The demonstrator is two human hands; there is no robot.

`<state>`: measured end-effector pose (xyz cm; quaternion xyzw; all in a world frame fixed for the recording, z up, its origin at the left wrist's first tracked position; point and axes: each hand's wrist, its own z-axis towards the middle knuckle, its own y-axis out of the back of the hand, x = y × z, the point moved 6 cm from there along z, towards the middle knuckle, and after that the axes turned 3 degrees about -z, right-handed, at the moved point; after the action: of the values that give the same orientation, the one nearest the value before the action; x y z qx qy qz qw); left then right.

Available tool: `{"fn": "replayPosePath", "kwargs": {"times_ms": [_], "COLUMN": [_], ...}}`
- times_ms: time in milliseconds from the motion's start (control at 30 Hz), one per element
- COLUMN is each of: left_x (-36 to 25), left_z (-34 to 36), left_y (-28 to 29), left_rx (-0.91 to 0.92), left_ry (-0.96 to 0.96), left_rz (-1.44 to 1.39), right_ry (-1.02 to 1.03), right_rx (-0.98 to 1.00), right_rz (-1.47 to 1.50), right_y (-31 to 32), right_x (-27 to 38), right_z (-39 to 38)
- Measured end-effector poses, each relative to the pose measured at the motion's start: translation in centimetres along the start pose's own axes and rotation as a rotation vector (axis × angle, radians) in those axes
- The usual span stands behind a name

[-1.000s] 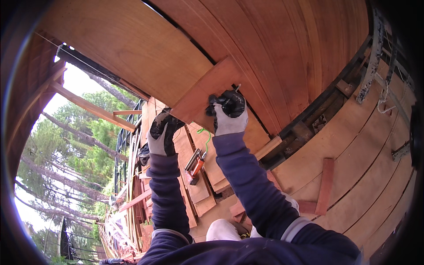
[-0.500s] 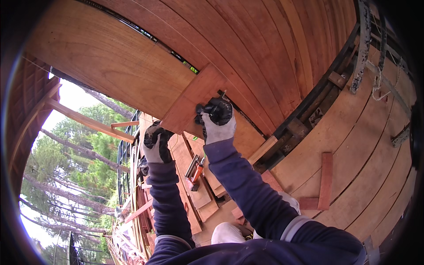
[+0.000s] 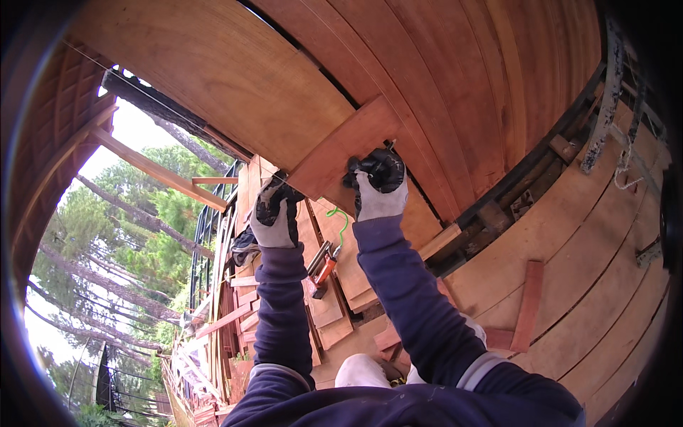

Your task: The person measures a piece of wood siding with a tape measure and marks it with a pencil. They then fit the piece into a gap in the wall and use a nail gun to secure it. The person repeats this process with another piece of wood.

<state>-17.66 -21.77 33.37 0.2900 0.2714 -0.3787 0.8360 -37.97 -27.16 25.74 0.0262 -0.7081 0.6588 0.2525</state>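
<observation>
Pretty much everything slides right in the frame compared with half a second ago, and the tool and planks shift along with the hands, so that looks like the head camera moving. Both gloves keep about the same spots by the short reddish board (image 3: 345, 146), which lies slanted just above center, overlapping the wide tan plank (image 3: 213, 71) at upper left and reaching the darker red planks (image 3: 455, 92) at upper right.

Left hand (image 3: 276, 210) is at the board's lower-left corner, fingers bent; can't tell if it's really pinching it or just touching. Right hand (image 3: 380, 185) sits by the lower-right part, fingers curled well in, but with the back of the glove facing up I can't tell how tightly they close or on what. Some tiny thing pokes out near those fingertips, too small to make out.

Below the hands, around mid-frame, an orange power tool (image 3: 324, 274) lies on some boards, with a bright green hose (image 3: 343, 222) just above it. Over at lower right, a narrow red strip (image 3: 528, 306) touches a shorter red piece (image 3: 500, 338). Trees (image 3: 107, 249) fill the left side.
</observation>
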Motion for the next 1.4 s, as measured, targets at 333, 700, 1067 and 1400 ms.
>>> {"fn": "replayPosePath", "kwargs": {"times_ms": [333,700,1067,1400], "left_x": [-0.4,-2.8,-3.0,-1.8], "left_z": [0.5,0.3,0.5,0.9], "left_y": [-0.1,-1.7,-1.6,-0.8], "left_rx": [0.065,0.039,0.041,0.079], "left_ry": [0.001,-0.068,-0.038,-0.049], "left_rz": [-0.052,-0.118,-0.098,-0.114], "right_ry": [-0.034,0.067,0.026,-0.002], "right_rx": [0.038,0.058,0.063,0.058], "right_rz": [0.008,-0.022,0.047,-0.031], "right_y": [0.2,0.8,1.3,1.2], "right_x": [-0.4,-1.1,-1.9,-1.2], "right_z": [0.1,0.5,0.4,0.1]}}
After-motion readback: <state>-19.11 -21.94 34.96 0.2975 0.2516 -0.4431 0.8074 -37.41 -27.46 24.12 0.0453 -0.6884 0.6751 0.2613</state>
